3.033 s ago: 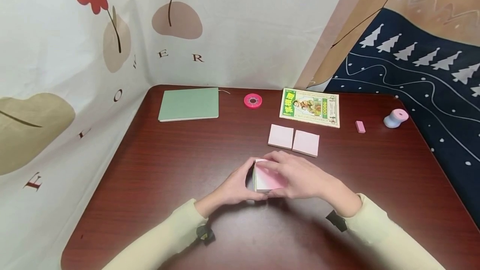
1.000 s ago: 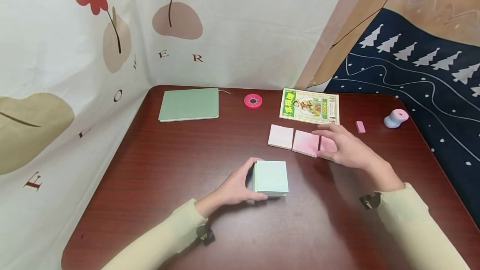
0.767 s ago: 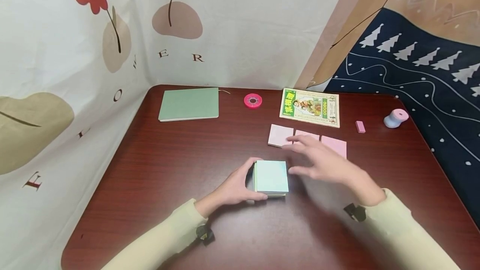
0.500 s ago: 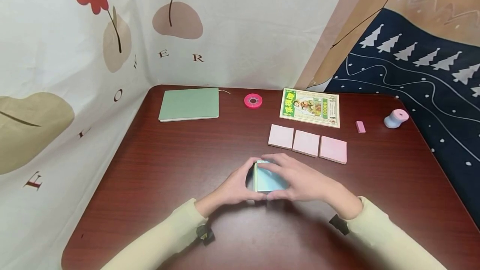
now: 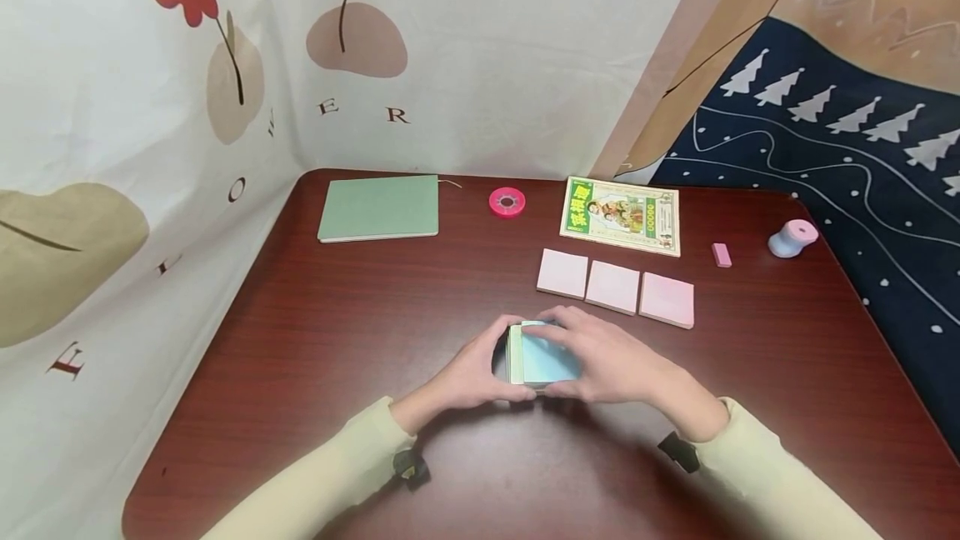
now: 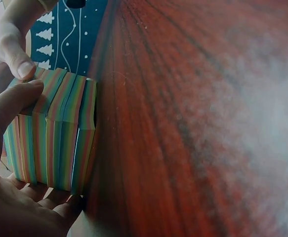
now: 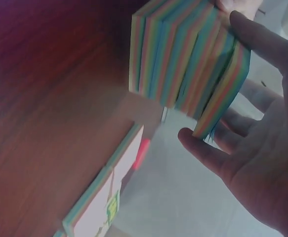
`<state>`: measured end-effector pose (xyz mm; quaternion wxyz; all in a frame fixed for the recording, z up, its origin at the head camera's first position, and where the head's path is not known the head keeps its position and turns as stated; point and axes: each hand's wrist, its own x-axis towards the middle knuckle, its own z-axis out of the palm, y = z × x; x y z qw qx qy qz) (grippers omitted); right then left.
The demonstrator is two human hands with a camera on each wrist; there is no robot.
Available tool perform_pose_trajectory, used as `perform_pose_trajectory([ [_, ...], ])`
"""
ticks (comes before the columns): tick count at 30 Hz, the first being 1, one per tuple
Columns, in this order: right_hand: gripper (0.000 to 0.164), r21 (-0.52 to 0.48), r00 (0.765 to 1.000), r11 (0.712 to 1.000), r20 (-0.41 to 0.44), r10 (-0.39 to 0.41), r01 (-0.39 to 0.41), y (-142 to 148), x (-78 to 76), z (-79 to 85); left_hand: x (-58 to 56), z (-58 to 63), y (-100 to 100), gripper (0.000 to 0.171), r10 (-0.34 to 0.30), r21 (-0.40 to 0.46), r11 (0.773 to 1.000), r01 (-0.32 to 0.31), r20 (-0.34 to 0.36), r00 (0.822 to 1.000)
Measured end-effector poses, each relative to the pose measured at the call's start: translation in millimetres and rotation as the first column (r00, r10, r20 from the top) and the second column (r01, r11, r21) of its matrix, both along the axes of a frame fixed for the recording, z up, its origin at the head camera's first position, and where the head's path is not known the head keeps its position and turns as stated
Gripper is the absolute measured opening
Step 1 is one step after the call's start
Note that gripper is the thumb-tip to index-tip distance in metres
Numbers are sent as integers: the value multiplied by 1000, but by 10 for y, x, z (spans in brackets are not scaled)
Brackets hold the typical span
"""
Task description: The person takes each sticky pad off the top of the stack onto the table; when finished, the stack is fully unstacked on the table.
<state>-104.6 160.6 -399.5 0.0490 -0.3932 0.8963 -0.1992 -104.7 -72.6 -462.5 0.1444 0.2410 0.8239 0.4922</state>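
A stack of sticky note pads [image 6: 60,133] with rainbow-striped edges stands on the table in front of me. My left hand [image 5: 471,373] grips its left side, thumb at the near face and fingers at the far one. My right hand [image 5: 615,361] pinches the pale blue top pad [image 5: 546,357] between thumb and fingers. That pad sits slid a little to the right, baring a pale green strip of the one below; in the right wrist view the top pad [image 7: 227,91] tilts slightly off the stack. Beyond the hands lie three pink pads [image 5: 562,273] in a row.
Along the back of the brown table [image 5: 360,298] lie a green notebook [image 5: 379,208], a pink ring-shaped roll [image 5: 507,202] and an illustrated booklet [image 5: 621,215]. A pink eraser [image 5: 722,255] and a pink-and-blue spool-shaped object [image 5: 792,238] are at the right. Printed cloth hangs behind.
My right hand has set a third pink pad at the row's right end and come back to the stack. The blue top pad has since slid right. My left hand has stayed put.
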Motion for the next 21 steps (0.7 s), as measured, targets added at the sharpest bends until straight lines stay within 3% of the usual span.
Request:
perform_pose_trajectory([
  [4,74,-45,999,998,24,-48,49,177,-16,57,-3,-1,0,86,4,1,1000,-4,-10,1000],
  [10,74,-77,975,973,51,-215,219,772,-113,123,2,-27,9,84,13,9,1000,-13,-8,1000],
  [14,74,-75,939,936,51,-340,343,1264,-192,74,-2,-31,12,84,16,6,1000,-16,-15,1000],
  [21,77,18,849,856,117,-515,517,1966,-256,-108,5,-28,14,84,22,-2,1000,-22,-11,1000],
])
